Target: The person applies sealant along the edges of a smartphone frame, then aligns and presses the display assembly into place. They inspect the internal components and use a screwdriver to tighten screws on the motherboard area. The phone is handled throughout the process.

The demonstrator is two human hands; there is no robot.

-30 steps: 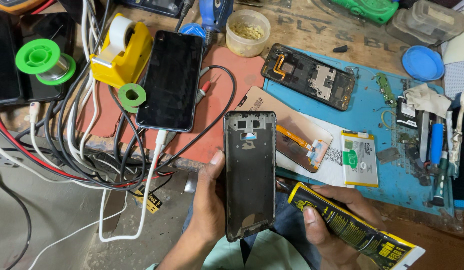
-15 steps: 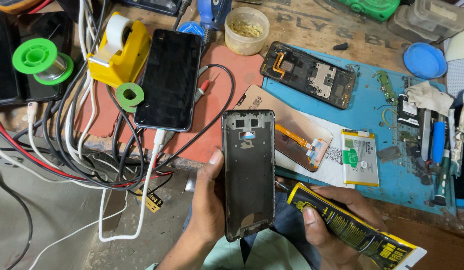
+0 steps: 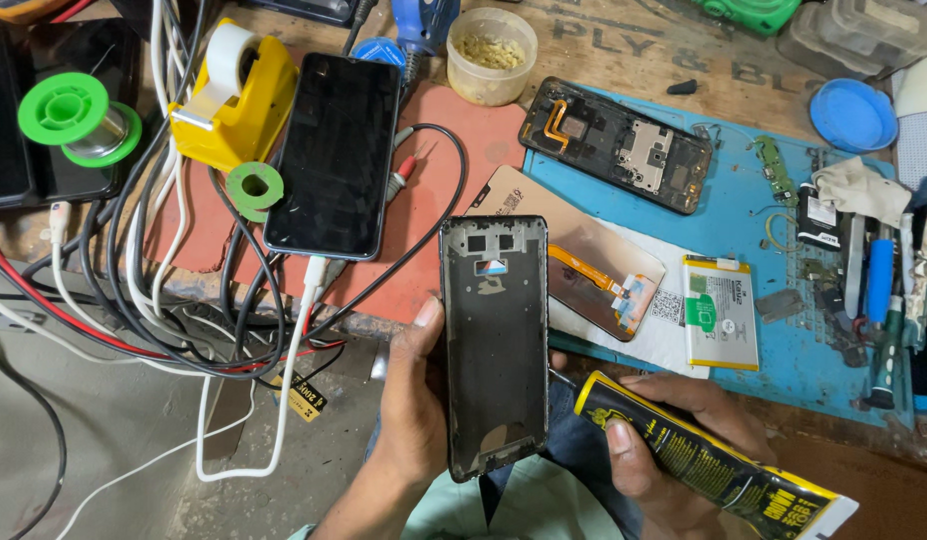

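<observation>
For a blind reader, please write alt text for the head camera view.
The left hand holds a dark phone frame upright while the right hand grips a black-and-yellow glue tube, nozzle at the frame's right edge. Behind lie a blue mat, a black phone and a yellow tape dispenser.

Matt dark metal phone frame (image 3: 494,345), glossy black-yellow glue tube (image 3: 704,462), rough wooden bench (image 3: 624,45)

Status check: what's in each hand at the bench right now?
Left hand grips phone frame, upright. Right hand holds yellow-black glue tube, nozzle at frame's right edge. Nothing between them.
</observation>
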